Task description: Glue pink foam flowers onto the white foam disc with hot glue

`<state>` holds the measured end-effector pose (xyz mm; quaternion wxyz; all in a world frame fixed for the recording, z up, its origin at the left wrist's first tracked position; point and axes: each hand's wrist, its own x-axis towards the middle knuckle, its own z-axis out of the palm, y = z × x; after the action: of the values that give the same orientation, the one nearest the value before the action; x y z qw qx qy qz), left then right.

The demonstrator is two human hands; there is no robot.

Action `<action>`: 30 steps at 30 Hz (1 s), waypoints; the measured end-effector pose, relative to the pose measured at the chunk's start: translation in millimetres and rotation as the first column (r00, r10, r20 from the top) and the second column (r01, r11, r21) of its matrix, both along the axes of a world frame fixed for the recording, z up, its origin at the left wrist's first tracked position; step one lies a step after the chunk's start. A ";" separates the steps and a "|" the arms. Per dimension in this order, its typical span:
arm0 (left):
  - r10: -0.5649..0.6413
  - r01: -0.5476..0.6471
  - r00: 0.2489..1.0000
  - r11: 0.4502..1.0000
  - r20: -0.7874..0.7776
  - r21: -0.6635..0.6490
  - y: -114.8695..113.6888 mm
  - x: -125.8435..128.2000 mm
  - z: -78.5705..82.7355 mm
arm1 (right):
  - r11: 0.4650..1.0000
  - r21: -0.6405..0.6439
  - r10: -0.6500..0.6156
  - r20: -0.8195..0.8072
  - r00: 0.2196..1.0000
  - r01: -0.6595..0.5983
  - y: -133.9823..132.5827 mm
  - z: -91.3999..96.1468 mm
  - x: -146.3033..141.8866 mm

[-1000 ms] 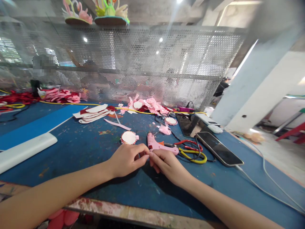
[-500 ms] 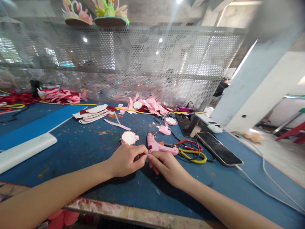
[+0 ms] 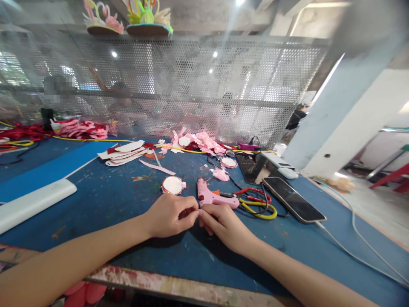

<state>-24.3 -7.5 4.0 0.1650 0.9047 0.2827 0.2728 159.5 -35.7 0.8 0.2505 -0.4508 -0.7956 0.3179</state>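
Observation:
My left hand (image 3: 174, 215) and my right hand (image 3: 222, 221) meet at the fingertips above the blue table (image 3: 128, 238). Both are closed in a pinch; whatever sits between the fingers is hidden or too small to make out. Just beyond my right hand lies a pink glue gun (image 3: 212, 196) with an orange trigger. A white oval disc with a reddish edge (image 3: 172, 185) rests on the table behind my left hand. Scissors with red and yellow handles (image 3: 260, 213) lie right of the glue gun.
A phone (image 3: 294, 198) with a white cable lies on the right. Stacked white cut pieces (image 3: 128, 152), a pink strip (image 3: 156, 167) and pink scraps (image 3: 201, 141) lie farther back. A perforated metal screen (image 3: 185, 81) stands behind the table. On the left is a long white bar (image 3: 35, 204).
My fingertips have shifted very slightly, still pinched together. Everything on the table stays in place.

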 end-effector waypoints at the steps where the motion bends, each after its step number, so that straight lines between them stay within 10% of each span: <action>1: 0.003 -0.002 1.000 1.000 -0.009 0.014 0.1 -0.1 0.3 | 1.000 -0.001 -0.002 0.003 1.000 0.002 -0.4 0.1 -0.1; 13: -0.002 0.014 0.995 0.993 -0.102 0.113 0.6 -0.2 -2.0 | 0.987 -0.160 0.005 -0.122 0.992 -0.025 1.7 -0.4 -1.2; 30: -0.062 0.098 0.979 0.978 -0.196 0.183 2.2 -0.4 -2.7 | 0.997 -0.014 0.078 0.004 0.997 -0.078 -0.4 -1.2 3.3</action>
<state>-24.6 -5.2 1.3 0.0606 0.9488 0.2326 0.2047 162.8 -36.1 -0.4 0.2328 -0.4217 -0.8110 0.3321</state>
